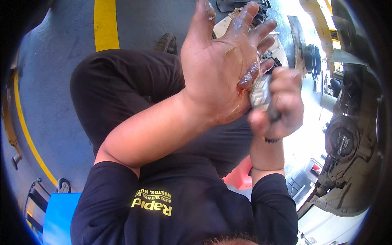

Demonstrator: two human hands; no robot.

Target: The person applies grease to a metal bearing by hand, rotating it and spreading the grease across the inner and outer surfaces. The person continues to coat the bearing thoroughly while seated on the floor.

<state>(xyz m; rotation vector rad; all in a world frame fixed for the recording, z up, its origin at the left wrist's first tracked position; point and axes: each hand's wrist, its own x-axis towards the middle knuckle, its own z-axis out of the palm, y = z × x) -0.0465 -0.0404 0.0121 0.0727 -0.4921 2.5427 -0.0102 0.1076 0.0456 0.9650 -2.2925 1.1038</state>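
Note:
My left hand (218, 75) is held palm up with its fingers stretched out and spread. A lump of shiny reddish-brown grease (248, 77) lies on the outer side of the palm, and thinner smears show on the fingers. My right hand (286, 104) is closed around a metal roller bearing (260, 93), with a row of rollers showing. The bearing is at the edge of the left palm, just beside the grease. Motion blurs the right hand and the bearing a little, so I cannot tell whether the bearing touches the palm.
A wheel hub (342, 139) with dark suspension parts stands at the right. Dark parts and cardboard lie on the floor beyond my hands. Yellow lines (106, 24) cross the grey-blue floor. A red plastic object (240, 175) is behind my right elbow; a blue surface (59, 218) is at lower left.

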